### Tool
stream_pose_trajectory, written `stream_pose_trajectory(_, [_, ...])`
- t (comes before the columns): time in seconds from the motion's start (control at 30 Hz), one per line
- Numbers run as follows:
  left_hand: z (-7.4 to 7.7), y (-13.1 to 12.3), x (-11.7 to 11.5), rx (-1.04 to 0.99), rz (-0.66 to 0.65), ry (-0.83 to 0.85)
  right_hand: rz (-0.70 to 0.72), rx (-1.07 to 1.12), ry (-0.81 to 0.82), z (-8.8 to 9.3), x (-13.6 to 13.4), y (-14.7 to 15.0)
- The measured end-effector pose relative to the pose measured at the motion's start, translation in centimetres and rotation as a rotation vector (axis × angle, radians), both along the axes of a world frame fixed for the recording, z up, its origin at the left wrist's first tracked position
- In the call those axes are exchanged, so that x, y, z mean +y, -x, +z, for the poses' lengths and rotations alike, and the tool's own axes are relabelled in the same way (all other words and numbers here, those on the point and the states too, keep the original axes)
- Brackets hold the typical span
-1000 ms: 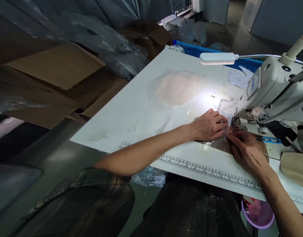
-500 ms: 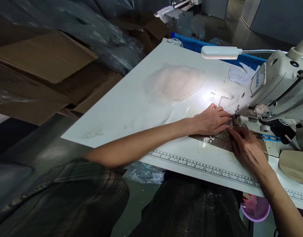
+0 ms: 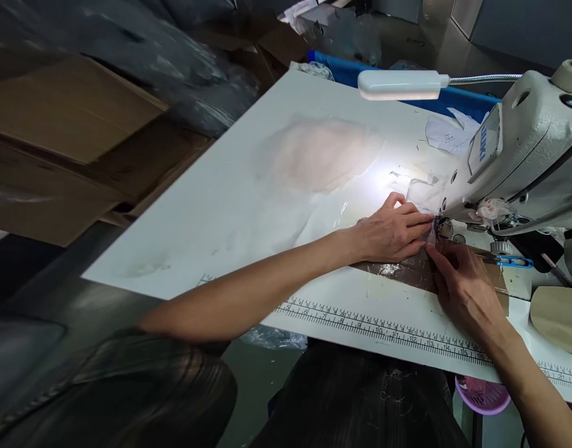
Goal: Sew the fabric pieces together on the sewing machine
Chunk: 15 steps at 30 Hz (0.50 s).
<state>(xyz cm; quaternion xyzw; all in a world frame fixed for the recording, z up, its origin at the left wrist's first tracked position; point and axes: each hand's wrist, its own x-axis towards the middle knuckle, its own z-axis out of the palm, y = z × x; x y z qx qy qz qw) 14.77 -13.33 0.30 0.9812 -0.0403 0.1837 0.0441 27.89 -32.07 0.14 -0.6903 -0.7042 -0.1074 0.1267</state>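
My left hand [image 3: 396,231] lies flat with its fingers stretched toward the presser foot [image 3: 441,228] of a white sewing machine [image 3: 510,149]. Under and beside its fingertips is a bit of thin, see-through fabric [image 3: 431,235]. My right hand [image 3: 465,281] is just in front of the foot, thumb and forefinger pinched on the near edge of that fabric; its other fingers are curled and partly hidden. Both hands are over a brown, shiny taped patch [image 3: 400,274] on the table. A pale pinkish, sheer fabric heap [image 3: 318,155] spreads beyond my left arm.
A lamp [image 3: 400,84] lights the white table [image 3: 174,230], which has a ruler strip [image 3: 360,325] along its front edge. Blue-handled thread snips [image 3: 514,261] lie right of the foot. Cardboard boxes [image 3: 71,106] stand at left; a purple basket [image 3: 486,398] is below the table.
The view has shifted a little, so the table and machine sit slightly differently in the frame. Both hands stay by the presser foot, with barely any movement of their own.
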Motion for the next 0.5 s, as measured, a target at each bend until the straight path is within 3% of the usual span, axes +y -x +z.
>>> stream_pose_trajectory(0.5, [-0.54,-0.33,-0.29,-0.035,0.038,-0.009,-0.017,0.030,-0.069,-0.34,0.10,0.10])
